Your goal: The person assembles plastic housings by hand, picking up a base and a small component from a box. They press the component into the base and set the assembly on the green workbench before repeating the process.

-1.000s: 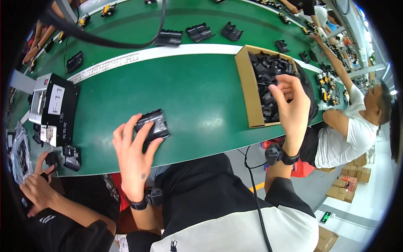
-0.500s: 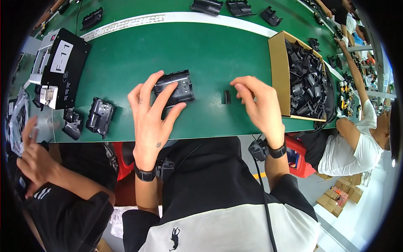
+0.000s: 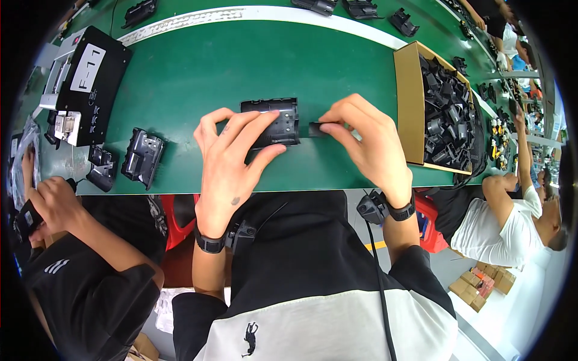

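Note:
Just left of centre, a black plastic housing (image 3: pixel 291 123) lies on the green table. My left hand (image 3: pixel 232 150) grips it from its left and near side, fingers over the top and thumb at the near edge. Between thumb and fingertips of my right hand (image 3: pixel 368 135) is a small flat black plastic piece (image 3: pixel 315 129). That piece is close to the housing's right side, with a narrow gap of table between them. Part of it is hidden by my fingers.
A cardboard box (image 3: pixel 410 102) full of black plastic parts stands at right. To the left are a black machine (image 3: pixel 102 90) and two more housings (image 3: pixel 143 157) (image 3: pixel 102 168). Several housings lie beyond the white strip (image 3: pixel 283 14). Co-workers sit on both sides.
My right hand has moved left and taken hold of the small black piece that was lying on the table. The housing has shifted right under my left hand and turned slightly.

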Demonstrator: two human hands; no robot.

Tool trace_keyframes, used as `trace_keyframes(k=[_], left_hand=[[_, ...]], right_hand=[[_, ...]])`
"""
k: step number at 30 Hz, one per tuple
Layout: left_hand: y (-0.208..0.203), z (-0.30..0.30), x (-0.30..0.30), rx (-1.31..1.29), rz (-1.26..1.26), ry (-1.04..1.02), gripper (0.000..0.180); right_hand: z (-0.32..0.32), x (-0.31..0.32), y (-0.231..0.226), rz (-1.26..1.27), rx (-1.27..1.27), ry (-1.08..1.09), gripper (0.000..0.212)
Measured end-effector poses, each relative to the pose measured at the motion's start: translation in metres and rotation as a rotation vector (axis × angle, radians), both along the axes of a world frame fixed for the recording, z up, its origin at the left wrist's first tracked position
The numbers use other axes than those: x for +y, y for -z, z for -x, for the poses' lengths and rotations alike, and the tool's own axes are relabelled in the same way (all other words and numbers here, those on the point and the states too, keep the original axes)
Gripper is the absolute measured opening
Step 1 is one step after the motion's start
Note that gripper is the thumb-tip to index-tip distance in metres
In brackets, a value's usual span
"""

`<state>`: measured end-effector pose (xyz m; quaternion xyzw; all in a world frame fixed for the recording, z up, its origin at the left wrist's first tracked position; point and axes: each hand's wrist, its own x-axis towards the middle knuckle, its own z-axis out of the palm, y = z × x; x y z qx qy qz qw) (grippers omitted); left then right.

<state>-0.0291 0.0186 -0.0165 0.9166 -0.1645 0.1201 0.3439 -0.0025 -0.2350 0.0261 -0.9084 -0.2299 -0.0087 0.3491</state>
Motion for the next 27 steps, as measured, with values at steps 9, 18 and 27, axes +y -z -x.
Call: trace_keyframes(k=[9, 18, 27], left_hand=[[0.001, -0.002, -0.001, -0.009, 0.000, 0.036, 0.048], [0.006, -0.001, 0.000, -0.073, 0.006, 0.031, 0.045], [0.008, -0.002, -0.001, -0.210, -0.158, 0.050, 0.040]], right_hand=[[-0.014, 0.039, 0.009, 0.059, -0.204, -0.077, 0.015], [-0.017, 0.040, 0.020, 0.047, -0.175, -0.084, 0.016], [-0.018, 0.047, 0.007, 0.332, -0.230, -0.082, 0.019]])
